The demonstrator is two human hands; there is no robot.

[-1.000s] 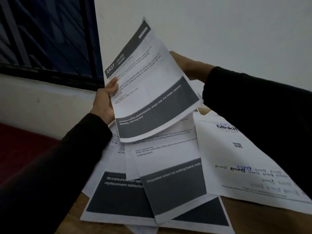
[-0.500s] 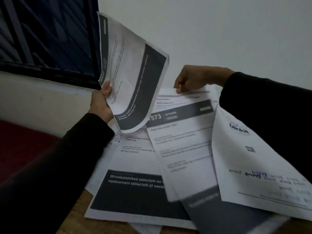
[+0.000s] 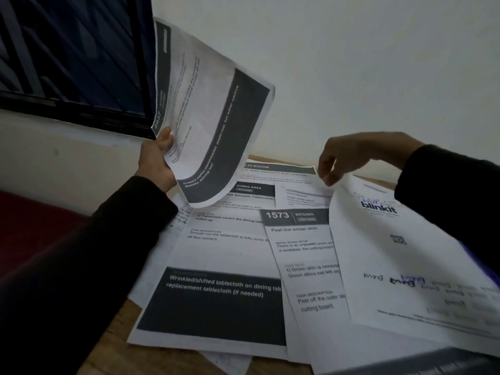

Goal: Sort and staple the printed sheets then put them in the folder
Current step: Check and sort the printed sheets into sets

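Above the wooden table point(image 3: 113, 345), left hand point(image 3: 155, 165) pinches a curled sheet point(image 3: 208, 115); right hand point(image 3: 351, 155) pinches another's corner.

left hand point(image 3: 154, 163) holds curled sheet point(image 3: 208, 109) aloft; right hand point(image 3: 351, 155) pinches blinkit sheet point(image 3: 400, 261).

sheet held up in upper centre of frame point(image 3: 205, 104): "instant coffee packet/sachet, empty cup, hot water source (kettle), stirring tool", no. "2437". flat sheet at lower centre point(image 3: 216, 266): "dining area", "smooth out the tablecloth", "wrinkled/shifted tablecloth on dining tab…". sheet right of it point(image 3: 305, 255): "1573 kitchen", "peel the onion skin". sheet at right of frame point(image 3: 400, 253): "blinkit" logo, qr code, handwriting unreadable. top sheet at rear point(image 3: 270, 171): "…lti-room".
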